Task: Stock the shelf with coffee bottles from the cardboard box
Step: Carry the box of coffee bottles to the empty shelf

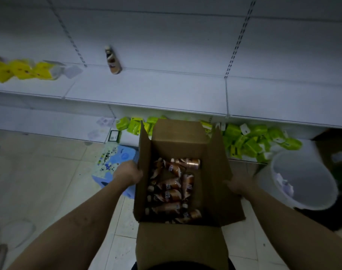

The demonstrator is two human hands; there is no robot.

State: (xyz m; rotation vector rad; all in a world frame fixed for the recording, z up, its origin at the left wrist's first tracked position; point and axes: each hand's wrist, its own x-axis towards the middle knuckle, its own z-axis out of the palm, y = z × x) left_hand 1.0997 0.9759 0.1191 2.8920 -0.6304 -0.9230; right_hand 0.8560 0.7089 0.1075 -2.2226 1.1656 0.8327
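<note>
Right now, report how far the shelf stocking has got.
Done: one coffee bottle stands on the shelf. In hand: the left hand and right hand grip the sides of the open cardboard box; neither holds a bottle. Left: the pile of bottles lying in the box.

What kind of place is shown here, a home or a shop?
Most likely a shop aisle during restocking. White retail shelving with slotted uprights holds one coffee bottle, green packets fill the lower shelf, and an open cardboard box of bottles is being held.
</note>
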